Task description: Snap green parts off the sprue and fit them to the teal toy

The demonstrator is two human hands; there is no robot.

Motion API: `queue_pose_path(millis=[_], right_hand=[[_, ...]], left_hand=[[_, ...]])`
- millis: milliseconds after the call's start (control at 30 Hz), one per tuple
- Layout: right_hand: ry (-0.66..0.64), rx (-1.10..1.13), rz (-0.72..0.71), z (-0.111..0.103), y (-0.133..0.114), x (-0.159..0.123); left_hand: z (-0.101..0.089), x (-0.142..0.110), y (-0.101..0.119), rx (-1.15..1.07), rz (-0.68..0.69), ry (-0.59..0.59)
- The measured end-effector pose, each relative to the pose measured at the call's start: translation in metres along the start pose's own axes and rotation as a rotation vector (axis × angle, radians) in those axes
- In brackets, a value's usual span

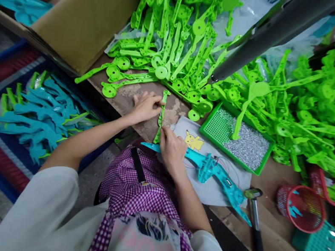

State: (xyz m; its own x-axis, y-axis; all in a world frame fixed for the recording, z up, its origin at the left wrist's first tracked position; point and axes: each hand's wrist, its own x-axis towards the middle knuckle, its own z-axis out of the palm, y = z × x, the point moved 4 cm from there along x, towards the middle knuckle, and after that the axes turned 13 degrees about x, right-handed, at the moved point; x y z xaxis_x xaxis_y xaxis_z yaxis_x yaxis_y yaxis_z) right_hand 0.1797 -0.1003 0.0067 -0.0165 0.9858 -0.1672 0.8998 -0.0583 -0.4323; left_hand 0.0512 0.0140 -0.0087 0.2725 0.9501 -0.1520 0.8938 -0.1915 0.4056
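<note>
A narrow bright green plastic part (161,118) with small holes lies lengthwise at the table's front edge. My left hand (146,106) is at its left side, fingers curled and fingertips holding its upper half. On the right, my right hand (172,147) is closed in a pinch by the part's lower half; whatever is between its fingertips is too small to make out. Partly under my right hand lies a translucent blue bow-shaped piece (222,174), resting on a pale cloth (237,187) with a yellow cartoon figure.
A green basket (214,127) of small metal pieces stands right of my hands. Heaped green parts (175,44) fill the back. A hammer (257,215) and red basket (298,209) sit at right. Blue pieces (43,112) fill a bin at left, beside a cardboard box (90,12).
</note>
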Motion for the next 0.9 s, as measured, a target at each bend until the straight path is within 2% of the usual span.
queue_pose_path(millis=[100, 300, 500, 733, 900], right_hand=[[-0.042, 0.005, 0.022, 0.002, 0.004, -0.001], [-0.108, 0.015, -0.050, -0.001, 0.001, -0.005], [-0.128, -0.041, 0.151, -0.020, 0.001, -0.004], [-0.232, -0.074, -0.033, -0.006, -0.015, 0.002], [-0.226, -0.111, -0.089, -0.001, -0.014, 0.001]], left_hand=[[0.001, 0.001, -0.001, -0.010, 0.003, 0.018], [0.001, 0.002, 0.000, -0.011, 0.005, -0.002], [-0.001, -0.002, 0.002, 0.013, 0.001, -0.001], [0.000, 0.001, -0.001, 0.009, 0.015, 0.006], [-0.002, -0.010, -0.003, -0.057, 0.020, 0.014]])
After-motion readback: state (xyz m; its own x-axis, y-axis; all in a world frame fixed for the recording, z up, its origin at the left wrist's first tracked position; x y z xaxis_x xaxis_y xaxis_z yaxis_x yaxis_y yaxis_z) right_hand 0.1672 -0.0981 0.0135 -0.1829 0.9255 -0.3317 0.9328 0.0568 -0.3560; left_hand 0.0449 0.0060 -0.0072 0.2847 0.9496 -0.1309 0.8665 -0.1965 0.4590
